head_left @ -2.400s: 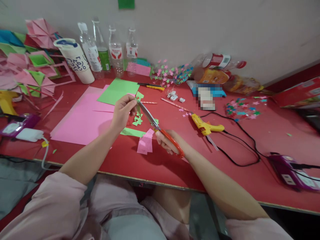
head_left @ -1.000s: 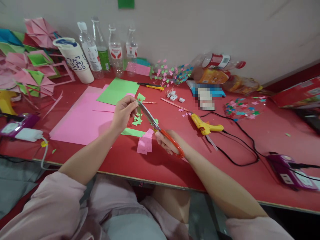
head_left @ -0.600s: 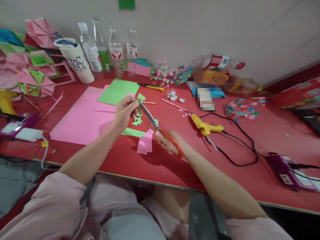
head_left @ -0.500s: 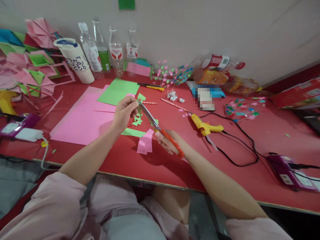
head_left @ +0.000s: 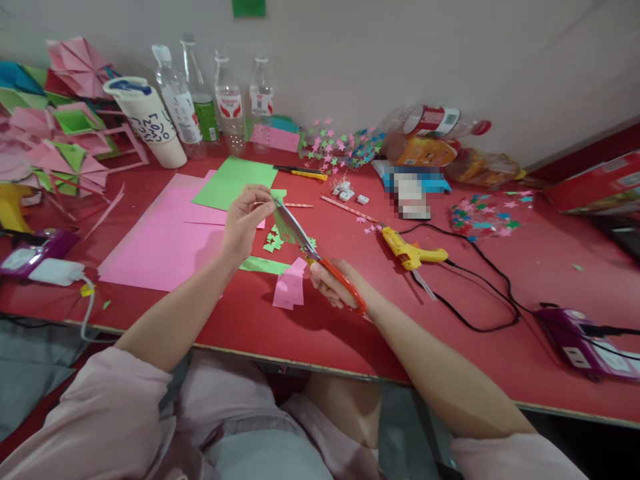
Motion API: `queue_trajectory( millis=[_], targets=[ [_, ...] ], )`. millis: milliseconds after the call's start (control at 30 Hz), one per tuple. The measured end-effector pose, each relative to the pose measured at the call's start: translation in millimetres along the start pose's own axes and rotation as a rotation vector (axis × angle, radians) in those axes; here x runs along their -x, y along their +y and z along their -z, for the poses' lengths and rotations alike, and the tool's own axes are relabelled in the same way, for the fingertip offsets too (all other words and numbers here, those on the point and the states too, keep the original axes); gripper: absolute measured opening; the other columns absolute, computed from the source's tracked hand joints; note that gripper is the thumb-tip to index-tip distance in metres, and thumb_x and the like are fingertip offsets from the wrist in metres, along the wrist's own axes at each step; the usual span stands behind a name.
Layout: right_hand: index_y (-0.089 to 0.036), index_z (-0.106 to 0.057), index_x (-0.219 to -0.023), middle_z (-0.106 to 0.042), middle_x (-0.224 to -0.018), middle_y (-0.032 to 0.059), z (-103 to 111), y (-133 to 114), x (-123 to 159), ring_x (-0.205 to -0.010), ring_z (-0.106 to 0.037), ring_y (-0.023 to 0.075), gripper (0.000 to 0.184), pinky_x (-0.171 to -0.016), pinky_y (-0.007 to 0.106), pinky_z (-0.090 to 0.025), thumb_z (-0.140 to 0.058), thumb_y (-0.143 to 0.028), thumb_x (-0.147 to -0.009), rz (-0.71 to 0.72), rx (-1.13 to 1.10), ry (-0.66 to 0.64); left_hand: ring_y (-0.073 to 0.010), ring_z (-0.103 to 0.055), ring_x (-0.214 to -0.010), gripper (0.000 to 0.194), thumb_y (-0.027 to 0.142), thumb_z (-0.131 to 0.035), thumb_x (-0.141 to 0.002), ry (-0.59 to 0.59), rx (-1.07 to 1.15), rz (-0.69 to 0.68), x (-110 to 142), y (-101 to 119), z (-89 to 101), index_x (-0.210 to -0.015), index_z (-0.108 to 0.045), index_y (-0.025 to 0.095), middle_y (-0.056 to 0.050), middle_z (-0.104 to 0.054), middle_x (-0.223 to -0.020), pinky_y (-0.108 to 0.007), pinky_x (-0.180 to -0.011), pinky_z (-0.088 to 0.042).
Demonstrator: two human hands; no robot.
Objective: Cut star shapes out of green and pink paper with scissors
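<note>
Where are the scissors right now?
In the head view, the orange-handled scissors are near the middle, in the right hand, blades angled toward the green paper pinched by the left hand.

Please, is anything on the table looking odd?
Perhaps the red-capped bottle: it lies on its side near the wall, while four bottles stand. A few pink stars lie loose by a yellow glue gun's tip.
</note>
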State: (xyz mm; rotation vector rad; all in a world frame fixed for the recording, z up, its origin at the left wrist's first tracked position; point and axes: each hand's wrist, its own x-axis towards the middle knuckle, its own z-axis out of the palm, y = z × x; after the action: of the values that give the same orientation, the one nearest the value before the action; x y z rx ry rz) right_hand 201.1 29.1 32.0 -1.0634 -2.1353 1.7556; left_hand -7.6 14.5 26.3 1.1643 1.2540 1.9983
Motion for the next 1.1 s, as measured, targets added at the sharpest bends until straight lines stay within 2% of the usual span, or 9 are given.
queue_trajectory(
  millis=[100,300,567,800,1100],
  targets=[
    [-0.019,-0.043,-0.062,-0.032,-0.034,-0.0104,-1.0,1.6,-0.8,-0.026,-0.032,0.0048,0.048,-0.031,0.018,-0.032,-0.044,-0.064,-0.081,0.01,-0.034,-0.009,-0.0087,-0.053,-0.08,0.004,0.02,-0.061,-0.068,-0.045,0.049,0.024,0.1,-4.1,-0.2,-0.065,-0.058,0.019,0.001,-0.055,-0.08,-0.024,-0.081,-0.043],
    [-0.019,-0.045,-0.064,-0.036,-0.036,-0.009,-3.9,4.1,-2.0,-0.028,-0.034,0.0055,0.048,-0.034,0.021,-0.035,-0.046,-0.064,-0.081,-0.047,-0.109,-0.069,-0.0069,-0.05,-0.066,0.006,0.022,-0.061,-0.072,-0.089,0.12,0.079,5.7,-2.5,-3.2,-0.068,-0.057,0.019,0.004,-0.051,-0.066,-0.024,-0.073,-0.042],
    [-0.018,-0.046,-0.064,-0.037,-0.036,-0.0083,-5.8,4.4,-2.2,-0.028,-0.035,0.0057,0.051,-0.034,0.021,-0.035,-0.048,-0.068,-0.076,-0.07,-0.107,-0.036,-0.0047,-0.048,-0.062,0.009,0.02,-0.062,-0.071,-0.088,0.133,0.085,6.5,-3.6,-4.2,-0.066,-0.055,0.018,0.005,-0.049,-0.063,-0.019,-0.065,-0.041],
    [-0.019,-0.045,-0.062,-0.037,-0.036,-0.0079,-9.9,1.5,0.9,-0.028,-0.035,0.006,0.048,-0.032,0.02,-0.034,-0.046,-0.063,-0.08,-0.069,-0.077,-0.004,-0.0054,-0.05,-0.062,0.01,0.02,-0.06,-0.071,-0.101,0.118,0.098,6.3,-5.9,-3.8,-0.065,-0.053,0.018,0.005,-0.05,-0.063,-0.021,-0.068,-0.044],
    [-0.02,-0.039,-0.061,-0.033,-0.036,-0.0095,-13.6,-0.2,4.4,-0.027,-0.032,0.0047,0.05,-0.029,0.017,-0.03,-0.047,-0.067,-0.077,-0.071,-0.08,0.036,-0.0059,-0.051,-0.063,0.01,0.019,-0.06,-0.07,-0.104,0.141,0.107,6.4,-5.4,-4.1,-0.064,-0.053,0.018,0.005,-0.05,-0.062,-0.022,-0.068,-0.044]
  ],
)
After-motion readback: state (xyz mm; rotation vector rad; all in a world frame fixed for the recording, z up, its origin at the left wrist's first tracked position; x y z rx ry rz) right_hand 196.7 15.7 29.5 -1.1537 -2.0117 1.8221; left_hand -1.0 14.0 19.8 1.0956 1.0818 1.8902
